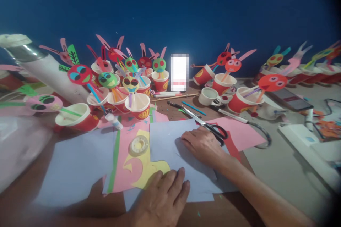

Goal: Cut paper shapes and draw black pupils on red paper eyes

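Note:
My left hand (163,197) lies flat at the bottom centre, fingers spread a little, over blue and yellow paper (157,168). To its right and farther up, my right hand (204,145) rests on a light blue sheet (170,138), its fingers bent together; whether anything is under them is hidden. Black-handled scissors (220,133) lie just beyond my right hand, their blades pointing up and left. A roll of tape (139,145) sits on pink paper (133,168) left of the blue sheet.
Red paper cups (82,122) holding paper faces on sticks stand along the back and left. A white mug (209,96), pencils, markers (167,94) and a bright phone screen (179,72) are behind the paper. Pink paper (242,133) and a white box (306,149) lie right.

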`<act>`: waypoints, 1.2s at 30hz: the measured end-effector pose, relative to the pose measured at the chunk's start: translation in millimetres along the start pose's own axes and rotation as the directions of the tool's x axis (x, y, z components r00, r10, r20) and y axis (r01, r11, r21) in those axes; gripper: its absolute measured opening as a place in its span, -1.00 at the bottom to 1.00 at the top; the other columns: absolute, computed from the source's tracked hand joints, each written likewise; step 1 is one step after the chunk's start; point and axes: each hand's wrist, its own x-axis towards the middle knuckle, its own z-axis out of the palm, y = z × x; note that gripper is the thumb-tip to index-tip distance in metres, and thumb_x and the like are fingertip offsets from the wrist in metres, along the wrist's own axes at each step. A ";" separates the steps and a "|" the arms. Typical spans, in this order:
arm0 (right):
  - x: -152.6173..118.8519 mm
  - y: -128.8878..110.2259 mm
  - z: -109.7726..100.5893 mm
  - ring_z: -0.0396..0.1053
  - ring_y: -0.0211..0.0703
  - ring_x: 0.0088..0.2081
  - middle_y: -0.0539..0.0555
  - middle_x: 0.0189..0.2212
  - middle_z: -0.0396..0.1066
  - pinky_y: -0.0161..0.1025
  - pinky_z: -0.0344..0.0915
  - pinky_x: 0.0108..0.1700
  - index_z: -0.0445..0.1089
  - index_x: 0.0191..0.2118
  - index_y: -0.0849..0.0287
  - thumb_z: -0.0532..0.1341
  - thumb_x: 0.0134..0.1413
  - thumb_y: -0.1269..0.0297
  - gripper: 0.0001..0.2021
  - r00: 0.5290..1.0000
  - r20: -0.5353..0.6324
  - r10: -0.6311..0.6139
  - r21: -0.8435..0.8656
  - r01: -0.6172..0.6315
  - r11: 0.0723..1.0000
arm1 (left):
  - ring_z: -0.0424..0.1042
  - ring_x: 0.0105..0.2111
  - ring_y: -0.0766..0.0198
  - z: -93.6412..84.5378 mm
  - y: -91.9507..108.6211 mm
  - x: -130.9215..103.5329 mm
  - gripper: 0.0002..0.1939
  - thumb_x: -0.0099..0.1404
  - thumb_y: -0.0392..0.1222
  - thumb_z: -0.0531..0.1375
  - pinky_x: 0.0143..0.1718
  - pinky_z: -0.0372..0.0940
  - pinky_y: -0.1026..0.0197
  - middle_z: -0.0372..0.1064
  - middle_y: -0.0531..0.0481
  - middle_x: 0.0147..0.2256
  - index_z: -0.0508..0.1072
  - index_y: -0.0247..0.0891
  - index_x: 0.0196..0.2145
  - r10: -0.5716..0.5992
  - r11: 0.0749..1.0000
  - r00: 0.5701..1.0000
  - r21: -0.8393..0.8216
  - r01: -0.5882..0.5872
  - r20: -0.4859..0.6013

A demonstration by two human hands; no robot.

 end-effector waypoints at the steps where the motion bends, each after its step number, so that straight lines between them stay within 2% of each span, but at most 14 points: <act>1: -0.4 0.3 0.2 0.37 -0.14 -0.49 0.09 -0.57 0.43 -0.20 0.04 -0.32 0.43 -0.43 0.24 0.06 0.19 0.41 -0.76 1.000 0.000 -0.006 -0.019 0.006 1.000 | 0.22 -0.02 0.07 -0.9 0.5 0.3 -0.61 0.39 -0.15 -0.07 -0.13 0.12 0.06 0.21 -0.17 0.14 0.25 -0.25 0.11 -0.002 1.000 1.000 -0.004 0.002 0.007; 7: -1.8 -1.2 0.6 0.36 -0.18 -0.50 0.06 -0.58 0.42 -0.21 0.04 -0.31 0.41 -0.46 0.23 0.08 0.18 0.39 -0.77 1.000 -0.019 -0.020 -0.030 0.019 0.999 | 0.22 -0.01 0.05 4.4 4.2 -1.5 -0.63 0.38 -0.17 -0.05 -0.12 0.14 0.05 0.20 -0.20 0.14 0.24 -0.24 0.11 0.005 1.000 1.000 -0.001 -0.005 0.016; 13: -1.1 -8.6 -1.5 0.35 -0.23 -0.50 -0.02 -0.59 0.40 -0.24 0.09 -0.31 0.40 -0.46 0.18 0.11 0.15 0.36 -0.80 0.999 -0.014 -0.044 0.018 0.045 0.999 | 0.25 -0.04 0.08 7.8 4.5 -1.0 -0.70 0.36 -0.16 0.02 -0.15 0.18 0.08 0.31 -0.10 0.06 0.32 -0.18 0.02 -0.052 0.998 0.988 0.021 0.056 -0.149; 17: 0.0 10.3 -12.9 0.37 -0.17 -0.40 0.03 -0.49 0.44 -0.22 0.15 -0.25 0.42 -0.38 0.16 0.11 0.19 0.26 -0.80 0.996 -0.079 0.045 -0.015 -0.046 0.999 | 0.26 -0.07 0.13 9.6 -0.3 -0.7 -0.72 0.36 -0.18 0.02 -0.18 0.19 0.13 0.33 -0.06 0.04 0.32 -0.15 0.00 -0.043 0.999 0.993 0.026 0.046 -0.111; 21: 0.5 42.2 -17.2 0.35 0.00 -0.17 0.16 -0.25 0.45 -0.14 0.20 -0.14 0.41 -0.22 0.18 0.09 0.20 0.31 -0.83 0.972 -0.150 0.178 -0.083 -0.192 0.978 | 0.27 -0.12 0.13 18.5 -4.0 -1.2 -0.72 0.37 -0.15 0.02 -0.23 0.16 0.14 0.36 -0.06 0.00 0.31 -0.16 0.01 0.038 0.998 0.982 0.064 -0.027 -0.187; 23: 0.0 52.7 -14.4 0.33 0.05 -0.12 0.19 -0.21 0.43 -0.10 0.22 -0.11 0.40 -0.17 0.18 0.10 0.17 0.33 -0.82 0.968 -0.140 0.209 -0.112 -0.225 0.968 | 0.27 -0.12 0.15 18.9 -4.0 -0.6 -0.74 0.37 -0.13 0.04 -0.23 0.15 0.15 0.38 -0.02 -0.02 0.32 -0.13 -0.01 0.024 0.998 0.978 0.067 -0.010 -0.206; 27: -1.9 60.0 -9.8 0.36 0.04 -0.12 0.18 -0.18 0.41 -0.10 0.28 -0.14 0.37 -0.12 0.17 0.09 0.17 0.33 -0.80 0.964 -0.100 0.248 -0.148 -0.261 0.954 | 0.28 -0.11 0.20 11.5 -2.2 1.6 -0.79 0.36 -0.17 0.07 -0.20 0.15 0.17 0.39 0.05 -0.02 0.33 -0.09 -0.05 -0.045 0.998 0.988 0.027 0.049 -0.149; 32: -3.0 60.6 -13.9 0.40 -0.03 -0.19 0.14 -0.19 0.40 -0.20 0.30 -0.27 0.35 -0.12 0.15 0.11 0.13 0.39 -0.80 0.960 -0.053 0.276 -0.181 -0.281 0.942 | 0.28 -0.16 0.21 11.7 -0.3 1.8 -0.83 0.37 -0.21 0.05 -0.25 0.16 0.16 0.43 0.11 -0.09 0.35 -0.08 -0.11 -0.032 0.999 0.975 0.032 0.040 -0.219; 36: -2.6 60.7 -14.3 0.40 0.02 -0.23 0.16 -0.24 0.41 -0.18 0.27 -0.30 0.36 -0.13 0.19 0.14 0.11 0.40 -0.81 0.955 -0.046 0.293 -0.225 -0.296 0.928 | 0.27 -0.16 0.21 12.8 2.0 2.2 -0.82 0.37 -0.24 0.02 -0.25 0.16 0.14 0.44 0.15 -0.11 0.36 -0.06 -0.14 -0.089 0.995 0.965 0.015 0.096 -0.248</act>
